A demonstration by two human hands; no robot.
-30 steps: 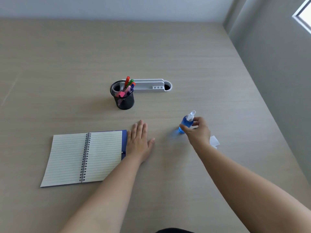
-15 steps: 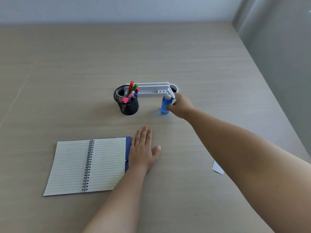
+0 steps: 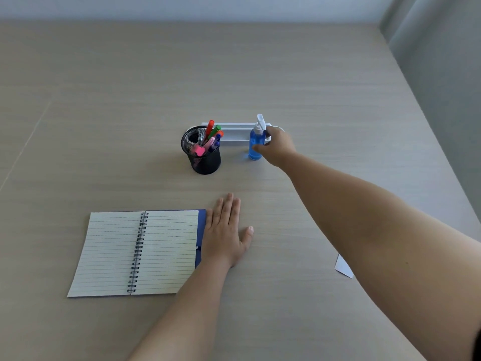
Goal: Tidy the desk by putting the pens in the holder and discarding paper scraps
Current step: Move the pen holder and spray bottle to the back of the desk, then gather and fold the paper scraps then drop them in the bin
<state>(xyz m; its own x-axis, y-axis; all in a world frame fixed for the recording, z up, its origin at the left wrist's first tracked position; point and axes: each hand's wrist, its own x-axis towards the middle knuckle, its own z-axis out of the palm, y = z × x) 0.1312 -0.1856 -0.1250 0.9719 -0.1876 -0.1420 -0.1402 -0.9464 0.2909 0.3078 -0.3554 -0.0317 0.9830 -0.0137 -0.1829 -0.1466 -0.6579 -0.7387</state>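
Observation:
A black mesh pen holder (image 3: 205, 160) stands mid-desk with several coloured pens (image 3: 212, 135) upright in it. Just right of it a small blue spray bottle (image 3: 255, 144) stands on the desk in front of a white organiser tray (image 3: 234, 132). My right hand (image 3: 277, 147) is stretched out and wrapped around the bottle's right side. My left hand (image 3: 225, 233) lies flat, palm down, on the desk by the right edge of an open spiral notebook (image 3: 135, 252). A white paper scrap (image 3: 343, 267) lies on the desk, partly hidden under my right forearm.
The desk's right edge (image 3: 426, 142) runs diagonally along a grey wall. A pale wall closes the far side. A seam (image 3: 28, 142) crosses the wood-grain top at the left.
My right hand carried the spray bottle from the near right, beside the paper scrap, up to the spot in front of the white tray. The left hand stayed flat by the notebook.

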